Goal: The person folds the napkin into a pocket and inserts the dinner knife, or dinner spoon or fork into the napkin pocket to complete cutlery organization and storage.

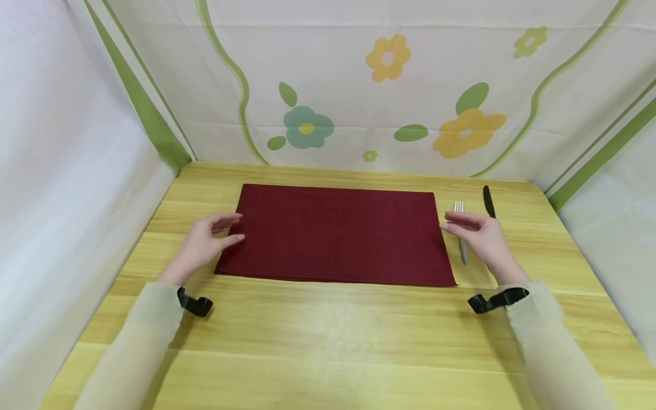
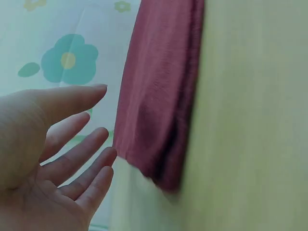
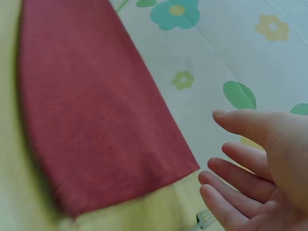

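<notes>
Open hands (image 1: 207,239) (image 1: 476,230) flank seemingly unlabelled cloth (image 1: 335,233).

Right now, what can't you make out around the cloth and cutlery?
- Fork: head view, right hand covers mid-handle; right wrist view cuts it at the bottom edge.
- Knife: head view, lower part behind the right hand.
- Red cloth: left wrist view blurred; contact with left hand unclear.

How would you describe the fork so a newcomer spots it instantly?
On the wooden table, go to the right short edge of the dark red cloth. The fork lies just beyond it, partly hidden by the right hand. It is silver with tines, unlike the black knife further right.
</notes>
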The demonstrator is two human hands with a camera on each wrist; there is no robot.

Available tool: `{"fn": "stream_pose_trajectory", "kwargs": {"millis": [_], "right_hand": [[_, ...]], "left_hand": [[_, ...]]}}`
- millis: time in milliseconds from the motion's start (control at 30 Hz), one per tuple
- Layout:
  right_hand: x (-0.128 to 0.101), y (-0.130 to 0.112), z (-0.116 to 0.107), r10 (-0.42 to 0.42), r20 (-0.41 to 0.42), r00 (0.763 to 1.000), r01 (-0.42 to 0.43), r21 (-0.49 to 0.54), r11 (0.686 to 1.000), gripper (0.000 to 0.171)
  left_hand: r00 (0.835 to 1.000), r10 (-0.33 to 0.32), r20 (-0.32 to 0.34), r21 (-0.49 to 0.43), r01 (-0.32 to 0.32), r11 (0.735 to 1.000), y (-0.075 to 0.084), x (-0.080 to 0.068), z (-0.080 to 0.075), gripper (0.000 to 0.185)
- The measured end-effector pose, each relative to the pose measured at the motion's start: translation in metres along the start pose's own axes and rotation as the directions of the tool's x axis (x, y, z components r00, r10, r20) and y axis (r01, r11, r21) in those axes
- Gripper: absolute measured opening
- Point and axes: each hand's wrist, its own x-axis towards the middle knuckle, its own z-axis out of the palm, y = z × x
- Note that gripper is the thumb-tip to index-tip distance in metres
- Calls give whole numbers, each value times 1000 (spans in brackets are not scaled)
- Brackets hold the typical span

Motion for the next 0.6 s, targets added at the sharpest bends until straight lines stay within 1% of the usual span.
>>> {"fn": "stream_pose_trajectory", "kwargs": {"millis": [133,267,400,467,600], "right_hand": [[-19,5,-5,44,26,999,-42,-70,997,66],[-36,8,-8,40,42,998,-34,-121,992,63],[-49,11,-9,43,67,997,-34,-133,990,59],[-53,15,-9,51,94,994,-38,-132,991,56],[-59,19,-7,57,123,991,-34,-183,982,51]], "left_hand": [[998,-34,-59,17,35,999,-6,-20,-3,49],[993,-76,-89,74,82,994,-6,-34,-7,48],[989,-138,-49,122,143,982,-2,-43,-9,46],[987,-161,-25,145,163,976,-1,-46,-9,43],[979,-203,9,177,199,964,-1,-47,-9,40]]}}
